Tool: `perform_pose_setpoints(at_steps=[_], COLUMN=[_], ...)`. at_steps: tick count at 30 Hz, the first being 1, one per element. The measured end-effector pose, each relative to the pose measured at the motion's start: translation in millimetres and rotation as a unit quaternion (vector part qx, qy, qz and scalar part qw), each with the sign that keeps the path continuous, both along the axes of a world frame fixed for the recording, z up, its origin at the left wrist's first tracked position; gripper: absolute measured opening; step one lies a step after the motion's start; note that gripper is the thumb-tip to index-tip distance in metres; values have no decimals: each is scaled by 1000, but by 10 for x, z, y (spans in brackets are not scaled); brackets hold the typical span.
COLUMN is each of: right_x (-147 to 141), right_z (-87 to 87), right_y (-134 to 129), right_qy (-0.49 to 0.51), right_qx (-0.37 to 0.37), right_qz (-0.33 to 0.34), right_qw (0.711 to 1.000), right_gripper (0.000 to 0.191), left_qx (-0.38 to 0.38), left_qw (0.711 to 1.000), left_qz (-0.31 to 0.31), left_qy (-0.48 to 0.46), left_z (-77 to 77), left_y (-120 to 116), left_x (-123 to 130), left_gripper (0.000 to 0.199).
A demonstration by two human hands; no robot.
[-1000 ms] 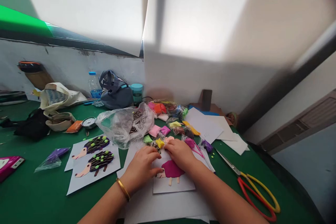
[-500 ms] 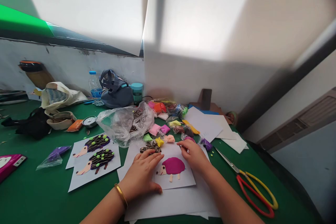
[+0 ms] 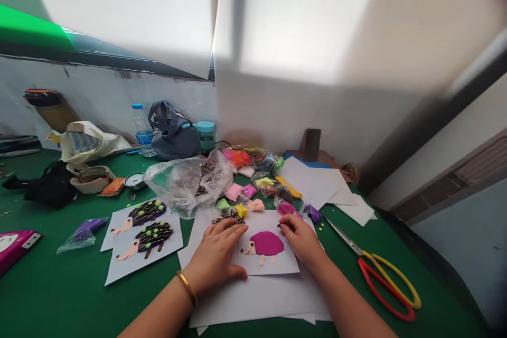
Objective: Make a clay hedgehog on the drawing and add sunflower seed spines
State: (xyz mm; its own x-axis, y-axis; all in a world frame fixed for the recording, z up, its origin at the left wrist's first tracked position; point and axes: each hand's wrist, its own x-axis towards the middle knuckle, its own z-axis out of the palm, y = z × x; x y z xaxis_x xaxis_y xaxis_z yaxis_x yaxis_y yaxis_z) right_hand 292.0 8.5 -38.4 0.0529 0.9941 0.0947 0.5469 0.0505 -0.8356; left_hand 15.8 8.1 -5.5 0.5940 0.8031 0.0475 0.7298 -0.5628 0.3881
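Observation:
A white card (image 3: 247, 266) bears a clay hedgehog with a magenta body (image 3: 269, 243), a pale face and pale legs. My left hand (image 3: 219, 251), a gold bangle at its wrist, lies on the card's left side with fingers stretched out. My right hand (image 3: 300, 235) is above the card's right edge, thumb and forefinger pinched on a small dark piece that looks like a sunflower seed (image 3: 279, 225). Beyond my left fingertips is a pile of striped sunflower seeds (image 3: 227, 215), partly hidden by the hand. A yellow lump of clay (image 3: 241, 210) sits beside the pile.
Two hedgehog cards (image 3: 119, 269) lie to the left. Scissors (image 3: 366, 256) rest open at the right. Behind are a plastic bag of seeds (image 3: 178, 185), several clay packets (image 3: 233, 191), white paper (image 3: 307, 185), a phone (image 3: 312, 142) and a blue bag (image 3: 174, 142).
The card has shifted slightly right and away from me. My right hand has moved a little right, and the dark piece in its pinch now shows more clearly. My left hand stays spread.

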Motion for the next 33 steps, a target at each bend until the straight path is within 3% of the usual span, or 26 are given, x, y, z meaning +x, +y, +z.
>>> perform_pose_setpoints(at_steps=[10, 16, 27, 33], right_x=[-15, -66, -30, -67], right_z=[-26, -20, -72, -22], right_y=[12, 63, 39, 7], right_qy=[-14, -40, -65, -83], right_qx=[9, 28, 116, 107], right_qz=[8, 18, 48, 57], right_qw=[1000, 999, 990, 989], right_gripper=[19, 21, 28, 27], left_qx=[15, 33, 96, 106], left_qw=[999, 999, 987, 985], left_qz=[22, 13, -126, -139], left_qy=[27, 25, -20, -12], left_z=[-28, -14, 120, 79], left_y=[6, -28, -236, -234], left_x=[-66, -60, 161, 210], left_gripper=[95, 81, 46, 49])
